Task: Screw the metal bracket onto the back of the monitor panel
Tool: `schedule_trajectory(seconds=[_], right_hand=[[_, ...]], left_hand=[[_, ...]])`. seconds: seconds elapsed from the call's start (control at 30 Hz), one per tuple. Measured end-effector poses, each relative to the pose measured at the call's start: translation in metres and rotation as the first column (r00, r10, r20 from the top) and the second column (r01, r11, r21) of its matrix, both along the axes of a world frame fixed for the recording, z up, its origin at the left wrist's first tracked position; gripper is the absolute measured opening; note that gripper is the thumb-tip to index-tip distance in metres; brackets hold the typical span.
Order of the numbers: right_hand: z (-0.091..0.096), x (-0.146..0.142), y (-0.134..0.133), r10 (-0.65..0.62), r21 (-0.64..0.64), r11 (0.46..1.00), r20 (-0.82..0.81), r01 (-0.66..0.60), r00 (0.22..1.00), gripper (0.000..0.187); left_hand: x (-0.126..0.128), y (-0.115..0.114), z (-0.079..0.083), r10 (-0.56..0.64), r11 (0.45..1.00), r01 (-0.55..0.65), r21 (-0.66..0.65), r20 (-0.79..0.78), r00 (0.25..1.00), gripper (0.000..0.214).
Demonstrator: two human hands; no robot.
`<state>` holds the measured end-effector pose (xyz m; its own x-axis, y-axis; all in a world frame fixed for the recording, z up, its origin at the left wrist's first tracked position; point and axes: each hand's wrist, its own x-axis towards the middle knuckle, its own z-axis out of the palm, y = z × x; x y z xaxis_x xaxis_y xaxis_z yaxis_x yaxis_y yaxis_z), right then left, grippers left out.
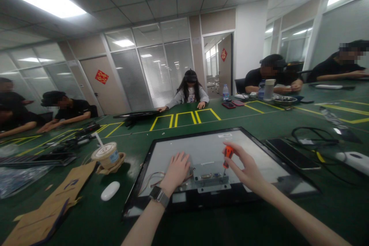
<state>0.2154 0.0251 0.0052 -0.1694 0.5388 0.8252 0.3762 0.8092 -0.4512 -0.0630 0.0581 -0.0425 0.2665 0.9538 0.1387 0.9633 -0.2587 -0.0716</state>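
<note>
A flat display panel (253,150) with a black frame lies back side up on the green table before me. On its near edge sits a metal bracket (213,185) with connector ports. My right hand (243,161) grips a screwdriver (228,155) by its orange and black handle, held upright with the shaft pointing down at the bracket's right end. Whether the tip meets a screw is too small to tell. My left hand (177,169) rests flat on the panel, fingers stretched out, just left of the bracket. Thin wires (151,180) run beside that hand.
Left of the panel are a lidded drink cup (106,155) with a straw, a white oval case (110,191) and a brown paper bag (57,203). A black phone (292,153) and cables (308,134) lie to the right. Several people sit around the table.
</note>
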Motion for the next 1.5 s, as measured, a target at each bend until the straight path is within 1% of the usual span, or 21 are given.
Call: schedule_trajectory(seconds=[0.07,0.2,0.27,0.47,0.63,0.8,0.9,1.1,1.23,1.33,1.5], right_hand=[[0.001,0.001,-0.001,0.014,0.001,1.000,0.014,-0.014,1.000,0.035],[0.005,0.001,-0.001,0.017,0.077,0.997,0.041,-0.020,0.999,0.034],[0.006,0.001,-0.001,0.017,0.094,0.995,0.042,-0.021,0.999,0.034],[0.002,0.000,0.002,-0.017,0.065,0.998,0.018,0.016,1.000,0.039],[-0.004,0.000,0.005,-0.034,0.047,0.998,0.001,0.033,0.999,0.036],[-0.003,0.001,0.007,-0.077,0.095,0.993,0.011,0.075,0.997,0.032],[-0.001,0.002,0.006,-0.074,0.116,0.991,0.017,0.071,0.997,0.031],[-0.002,0.002,0.002,-0.017,0.051,0.999,0.032,0.015,0.999,0.039],[0.003,0.000,0.002,-0.046,0.094,0.995,0.002,0.046,0.999,0.036],[0.006,0.000,0.001,-0.048,0.112,0.993,0.002,0.047,0.999,0.033],[0.001,0.001,0.000,-0.020,0.063,0.998,0.026,0.019,0.999,0.037]], left_hand=[[0.000,0.000,0.001,-0.004,1.000,0.004,-0.009,-0.002,1.000,0.045],[0.001,-0.001,0.003,0.001,1.000,-0.001,-0.025,-0.008,1.000,0.045],[0.001,-0.001,0.003,0.006,1.000,-0.006,-0.021,-0.007,1.000,0.045],[0.002,-0.003,0.005,0.010,1.000,-0.010,-0.017,-0.018,1.000,0.044],[0.003,-0.004,0.007,0.012,0.999,-0.013,-0.031,-0.022,1.000,0.045],[0.002,-0.002,0.006,0.017,0.999,-0.017,-0.032,-0.008,1.000,0.045],[0.002,-0.002,0.005,0.014,1.000,-0.014,-0.026,-0.001,1.000,0.045],[0.002,-0.002,0.004,0.009,1.000,-0.009,-0.016,0.003,1.000,0.045],[0.002,-0.002,0.005,-0.003,1.000,0.003,-0.017,-0.017,1.000,0.044],[0.001,-0.002,0.004,-0.002,1.000,0.001,-0.010,-0.018,1.000,0.044],[0.001,-0.001,0.002,-0.007,1.000,0.007,-0.004,-0.015,1.000,0.044]])
